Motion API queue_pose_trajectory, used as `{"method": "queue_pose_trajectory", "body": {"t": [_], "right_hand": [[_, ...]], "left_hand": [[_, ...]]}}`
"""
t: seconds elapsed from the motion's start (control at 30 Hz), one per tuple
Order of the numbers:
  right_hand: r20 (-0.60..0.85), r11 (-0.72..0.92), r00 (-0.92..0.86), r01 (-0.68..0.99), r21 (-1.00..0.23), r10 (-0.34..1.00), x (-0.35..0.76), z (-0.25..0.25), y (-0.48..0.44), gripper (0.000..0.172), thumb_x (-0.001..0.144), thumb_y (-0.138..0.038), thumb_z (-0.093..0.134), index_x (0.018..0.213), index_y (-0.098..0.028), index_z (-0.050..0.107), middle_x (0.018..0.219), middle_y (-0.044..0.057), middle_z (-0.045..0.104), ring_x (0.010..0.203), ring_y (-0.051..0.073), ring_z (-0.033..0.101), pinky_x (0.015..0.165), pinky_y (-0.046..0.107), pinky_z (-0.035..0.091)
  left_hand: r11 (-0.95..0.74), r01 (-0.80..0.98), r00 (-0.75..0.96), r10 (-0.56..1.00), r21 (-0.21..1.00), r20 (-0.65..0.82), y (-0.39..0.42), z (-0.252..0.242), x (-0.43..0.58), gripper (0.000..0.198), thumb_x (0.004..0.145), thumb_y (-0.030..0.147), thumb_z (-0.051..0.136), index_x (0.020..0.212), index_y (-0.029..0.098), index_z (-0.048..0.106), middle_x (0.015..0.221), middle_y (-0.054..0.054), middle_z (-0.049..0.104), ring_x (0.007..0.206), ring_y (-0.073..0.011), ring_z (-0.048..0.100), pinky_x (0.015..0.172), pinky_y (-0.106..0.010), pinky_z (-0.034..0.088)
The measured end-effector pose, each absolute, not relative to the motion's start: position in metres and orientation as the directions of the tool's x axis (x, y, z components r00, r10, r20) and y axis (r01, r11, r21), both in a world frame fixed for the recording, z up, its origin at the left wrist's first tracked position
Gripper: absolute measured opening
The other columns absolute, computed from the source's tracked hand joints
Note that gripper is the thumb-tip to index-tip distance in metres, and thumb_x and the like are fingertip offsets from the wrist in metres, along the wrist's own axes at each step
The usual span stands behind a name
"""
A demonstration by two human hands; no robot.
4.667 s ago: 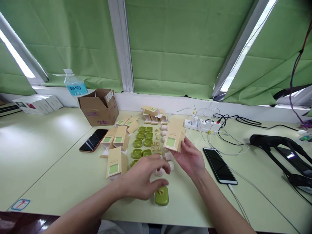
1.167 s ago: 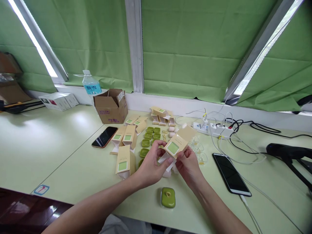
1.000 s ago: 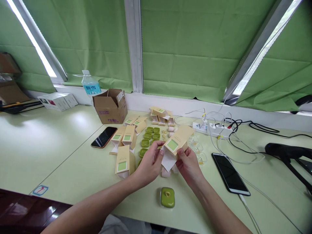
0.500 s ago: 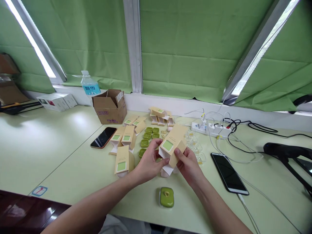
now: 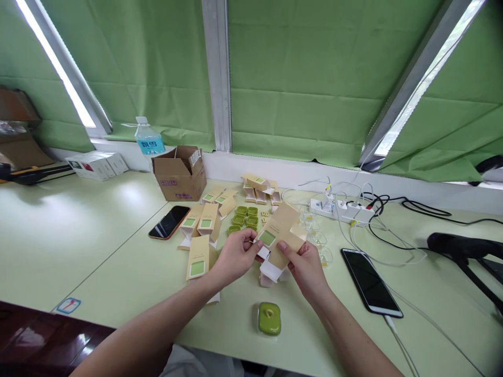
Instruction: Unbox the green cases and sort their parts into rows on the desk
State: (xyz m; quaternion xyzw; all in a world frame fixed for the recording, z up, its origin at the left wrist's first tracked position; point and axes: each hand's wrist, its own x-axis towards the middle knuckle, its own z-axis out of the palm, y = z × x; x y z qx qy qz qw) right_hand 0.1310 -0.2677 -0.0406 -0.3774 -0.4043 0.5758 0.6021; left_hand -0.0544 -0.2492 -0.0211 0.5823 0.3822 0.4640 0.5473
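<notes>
Between my hands is a tan paper box [image 5: 281, 225] with a green square on it and its flaps spread. My left hand [image 5: 237, 255] pinches its lower left edge, and my right hand [image 5: 308, 266] grips its right side, thumb on top. Below them on the table lies a green rounded-square case [image 5: 269, 318] with a small ring-shaped piece on top. Several green trays [image 5: 238, 220] stand behind my left hand, partly hidden by it. Clear plastic pieces [image 5: 320, 240] lie beyond my right hand. More tan boxes [image 5: 199, 257] are to the left.
A black phone [image 5: 168, 222] and an open cardboard box [image 5: 179, 175] are at the left, near a water bottle [image 5: 149, 139]. At the right are a charging phone [image 5: 371, 283], a power strip [image 5: 341, 209], cables and a black stand [image 5: 463, 246].
The held tan box has opened out flatter, its flaps now spread sideways. My left hand has shifted slightly, still at the box's left edge.
</notes>
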Motion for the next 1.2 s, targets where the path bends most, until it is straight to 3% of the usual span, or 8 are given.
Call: {"method": "queue_pose_trajectory", "body": {"t": [0.17, 0.3, 0.4, 0.57, 0.67, 0.9, 1.07, 1.2], "right_hand": [[0.192, 0.174, -0.011, -0.38, -0.908, 0.981, 0.132, -0.032, -0.273, 0.061, 0.085, -0.053, 0.085, 0.134, -0.027, 0.06, 0.121, 0.01, 0.08, 0.109, 0.027, 0.076, 0.098, 0.044, 0.06], [0.214, 0.216, 0.044, -0.319, -0.923, 0.976, 0.133, -0.03, -0.275, 0.047, 0.092, -0.056, 0.077, 0.125, -0.025, 0.064, 0.106, 0.009, 0.081, 0.103, 0.025, 0.075, 0.097, 0.043, 0.058], [0.219, 0.218, 0.031, -0.3, -0.929, 0.975, 0.131, -0.033, -0.275, 0.045, 0.091, -0.055, 0.077, 0.121, -0.024, 0.065, 0.097, 0.006, 0.08, 0.091, 0.022, 0.074, 0.092, 0.041, 0.059], [0.235, 0.228, 0.005, -0.262, -0.938, 0.972, 0.129, -0.036, -0.274, 0.045, 0.09, -0.056, 0.077, 0.12, -0.024, 0.065, 0.087, 0.004, 0.079, 0.084, 0.02, 0.073, 0.084, 0.036, 0.059], [0.24, 0.234, 0.009, -0.253, -0.939, 0.971, 0.13, -0.037, -0.273, 0.045, 0.091, -0.056, 0.076, 0.12, -0.024, 0.065, 0.084, 0.004, 0.077, 0.082, 0.02, 0.072, 0.081, 0.035, 0.059], [0.272, 0.264, 0.005, -0.255, -0.93, 0.962, 0.133, -0.036, -0.272, 0.042, 0.093, -0.054, 0.075, 0.121, -0.023, 0.065, 0.08, 0.002, 0.076, 0.077, 0.018, 0.07, 0.078, 0.033, 0.06], [0.301, 0.305, 0.057, -0.249, -0.919, 0.952, 0.137, -0.035, -0.27, 0.039, 0.093, -0.05, 0.075, 0.12, -0.023, 0.067, 0.079, 0.002, 0.076, 0.076, 0.018, 0.07, 0.076, 0.034, 0.06], [0.317, 0.345, 0.143, -0.264, -0.901, 0.937, 0.139, -0.031, -0.271, 0.034, 0.093, -0.048, 0.075, 0.114, -0.022, 0.069, 0.073, 0.001, 0.074, 0.069, 0.017, 0.067, 0.071, 0.032, 0.057]], "left_hand": [[-0.082, -0.098, 0.132, 0.987, 0.992, 0.095, -0.226, 0.009, -0.08, 0.032, 0.08, 0.041, 0.088, 0.08, 0.016, 0.068, 0.076, -0.006, 0.075, 0.063, -0.0199, 0.071, 0.061, -0.035, 0.063], [-0.004, -0.021, -0.127, 0.992, 1.0, 0.002, -0.17, 0.041, -0.115, 0.023, 0.09, 0.03, 0.081, 0.086, 0.01, 0.07, 0.079, -0.01, 0.076, 0.064, -0.0146, 0.07, 0.067, -0.029, 0.062], [0.066, 0.047, -0.259, 0.964, 0.997, -0.052, -0.116, 0.051, -0.134, 0.022, 0.095, 0.029, 0.077, 0.092, 0.008, 0.07, 0.079, -0.011, 0.074, 0.068, -0.0156, 0.069, 0.069, -0.031, 0.062], [0.236, 0.164, -0.377, 0.912, 0.958, -0.16, -0.052, 0.045, -0.143, 0.037, 0.102, 0.037, 0.067, 0.131, 0.014, 0.064, 0.127, -0.012, 0.069, 0.106, -0.0233, 0.071, 0.091, -0.044, 0.062], [0.28, 0.25, -0.391, 0.905, 0.927, -0.168, -0.035, 0.042, -0.14, 0.04, 0.102, 0.038, 0.068, 0.135, 0.016, 0.063, 0.134, -0.012, 0.066, 0.114, -0.0261, 0.068, 0.096, -0.047, 0.061], [0.239, 0.488, -0.317, 0.945, 0.839, -0.084, -0.026, 0.046, -0.123, 0.038, 0.101, 0.039, 0.068, 0.13, 0.014, 0.065, 0.128, -0.011, 0.068, 0.109, -0.0252, 0.07, 0.093, -0.045, 0.062], [0.048, 0.671, -0.218, 0.967, 0.739, 0.135, -0.057, 0.056, -0.123, 0.034, 0.103, 0.036, 0.065, 0.131, 0.017, 0.066, 0.133, -0.012, 0.067, 0.117, -0.026, 0.067, 0.101, -0.048, 0.058], [-0.198, 0.73, 0.035, 0.967, 0.653, 0.254, -0.135, 0.047, -0.117, 0.027, 0.098, 0.024, 0.067, 0.121, 0.013, 0.073, 0.11, -0.01, 0.077, 0.105, -0.0269, 0.068, 0.102, -0.043, 0.051]]}}
